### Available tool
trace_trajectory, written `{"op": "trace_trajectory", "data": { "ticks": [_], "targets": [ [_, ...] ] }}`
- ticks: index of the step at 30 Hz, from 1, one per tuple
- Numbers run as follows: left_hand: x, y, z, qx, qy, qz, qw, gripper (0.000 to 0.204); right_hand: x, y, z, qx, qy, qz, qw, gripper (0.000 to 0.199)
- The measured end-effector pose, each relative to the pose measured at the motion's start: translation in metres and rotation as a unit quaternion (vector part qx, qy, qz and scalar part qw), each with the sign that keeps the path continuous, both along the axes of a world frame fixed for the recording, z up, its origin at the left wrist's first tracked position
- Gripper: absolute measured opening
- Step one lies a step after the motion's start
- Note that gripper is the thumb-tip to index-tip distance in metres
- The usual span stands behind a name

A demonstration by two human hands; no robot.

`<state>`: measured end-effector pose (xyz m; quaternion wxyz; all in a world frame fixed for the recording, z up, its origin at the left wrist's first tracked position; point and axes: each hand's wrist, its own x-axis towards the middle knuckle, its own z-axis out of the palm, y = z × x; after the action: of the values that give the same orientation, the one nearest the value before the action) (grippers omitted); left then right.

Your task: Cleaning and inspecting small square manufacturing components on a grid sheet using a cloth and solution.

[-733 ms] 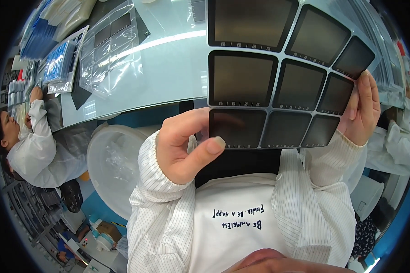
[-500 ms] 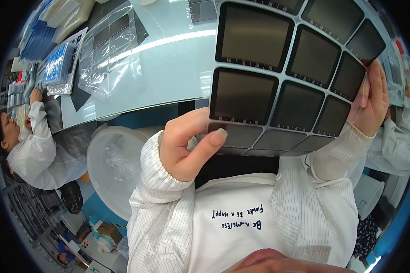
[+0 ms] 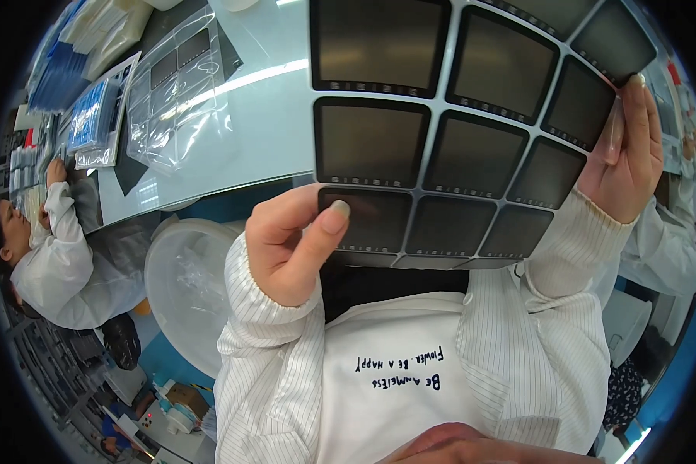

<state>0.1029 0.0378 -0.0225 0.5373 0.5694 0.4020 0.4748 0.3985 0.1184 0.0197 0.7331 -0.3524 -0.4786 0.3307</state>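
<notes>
A large thin sheet [image 3: 472, 158] with rows of dark rectangular panels, pale strips between them and small marks along the panel edges, is held up tilted before my chest. My left hand [image 3: 290, 240] is closed on its near left corner, the thumb lying on top of a dark panel and the fingers underneath. At the right edge, my right hand [image 3: 626, 158] grips the sheet, its fingertips by the corner of one panel; part of that hand is hidden behind the sheet.
Beyond the sheet lies a glass-topped table [image 3: 263, 116] with a clear plastic sleeve [image 3: 182, 100] and a packet of blue items [image 3: 93, 124]. Stacked bags [image 3: 93, 31] stand at the far left. A white round bin [image 3: 182, 294] is below the table edge, and a co-worker [image 3: 62, 263] sits left.
The sheet has shifted left and tilted so that more of its near row of panels shows. My left hand moved left with it; my right hand stays at the right edge, slightly higher.
</notes>
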Motion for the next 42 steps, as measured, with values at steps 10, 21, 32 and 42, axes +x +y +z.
{"op": "trace_trajectory", "data": {
  "ticks": [10, 21, 32, 42],
  "targets": [
    [-0.015, -0.002, -0.005, -0.009, -0.005, 0.083, 0.996, 0.025, -0.005, 0.013, -0.003, 0.012, -0.033, 0.072, 0.997, 0.027],
    [-0.02, -0.002, -0.001, -0.01, -0.033, 0.116, 0.993, 0.026, -0.01, 0.018, -0.004, 0.002, -0.059, 0.036, 0.998, 0.03],
    [-0.033, -0.002, -0.008, 0.004, -0.08, 0.119, 0.99, 0.023, -0.067, 0.013, 0.023, -0.071, 0.025, -0.022, 0.997, 0.016],
    [-0.03, -0.002, -0.013, 0.052, -0.068, 0.158, 0.984, 0.02, -0.063, 0.036, 0.041, 0.0, -0.014, 0.003, 1.0, 0.013]
  ]
}}
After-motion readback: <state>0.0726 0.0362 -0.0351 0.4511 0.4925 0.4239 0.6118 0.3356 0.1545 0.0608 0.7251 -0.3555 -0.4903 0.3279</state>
